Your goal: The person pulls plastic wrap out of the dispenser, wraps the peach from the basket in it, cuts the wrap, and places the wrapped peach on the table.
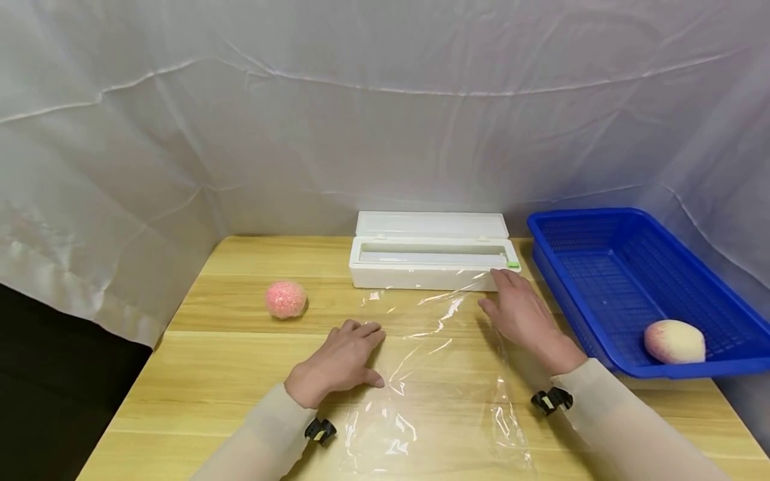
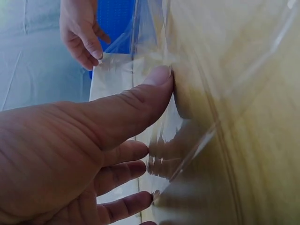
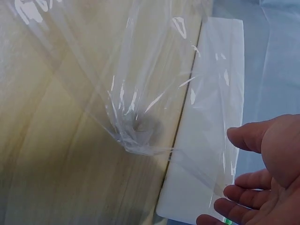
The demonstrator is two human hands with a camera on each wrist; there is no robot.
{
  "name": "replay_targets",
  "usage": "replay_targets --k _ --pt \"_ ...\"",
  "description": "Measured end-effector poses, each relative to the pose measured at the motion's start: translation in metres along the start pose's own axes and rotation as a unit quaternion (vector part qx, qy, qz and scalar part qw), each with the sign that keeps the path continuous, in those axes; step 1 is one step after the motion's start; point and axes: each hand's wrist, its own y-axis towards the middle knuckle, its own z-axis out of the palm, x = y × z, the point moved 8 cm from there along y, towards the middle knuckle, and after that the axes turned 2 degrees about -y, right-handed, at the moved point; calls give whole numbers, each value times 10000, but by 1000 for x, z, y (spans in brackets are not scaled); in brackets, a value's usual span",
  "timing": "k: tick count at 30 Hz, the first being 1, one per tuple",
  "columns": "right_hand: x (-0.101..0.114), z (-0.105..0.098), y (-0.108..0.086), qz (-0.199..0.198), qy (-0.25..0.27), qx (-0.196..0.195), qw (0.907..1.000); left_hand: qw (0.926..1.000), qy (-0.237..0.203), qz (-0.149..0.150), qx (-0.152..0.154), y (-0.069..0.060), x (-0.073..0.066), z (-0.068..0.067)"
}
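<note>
A sheet of clear plastic wrap (image 1: 400, 424) stretches over the table from the front of a white wrap dispenser box (image 1: 394, 277), whose lid (image 1: 432, 225) stands raised. My left hand (image 1: 343, 361) lies at the left edge of the wrap, fingers spread and fingertips against the film in the left wrist view. My right hand (image 1: 522, 317) is at the box's front right corner, just below a green slider (image 1: 512, 265). Its fingers look loosely extended, with thumb and fingers apart in the right wrist view. Whether they touch the film there is hard to tell.
On the left of the wooden table sits a pink textured ball (image 1: 285, 298). A blue plastic basket (image 1: 574, 314) stands at the right, with a peach-like fruit (image 1: 675, 341) in its near corner. A pale curtain (image 1: 385, 147) hangs behind the table.
</note>
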Motion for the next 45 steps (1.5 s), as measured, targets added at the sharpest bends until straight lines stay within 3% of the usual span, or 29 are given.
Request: replay_targets --k 5,9,16,20,39,45 --pt "3 2 -3 -11 -15 68 10000 10000 -42 24 -24 0 -1 -2" --pt "15 5 -22 -103 -79 196 9997 9998 -219 -4 19 -2 -1 -2" --pt "31 23 -69 -476 -245 1002 9935 9995 -270 -116 136 -9 1 -1" --pt "28 32 -82 -518 -449 1256 9897 9995 -237 -177 140 -10 3 1" --pt "25 33 -84 -563 -699 1236 9883 9985 -421 -233 273 -6 10 5" --pt "27 18 -80 -596 -650 1057 9905 9981 -576 -140 148 -10 9 0"
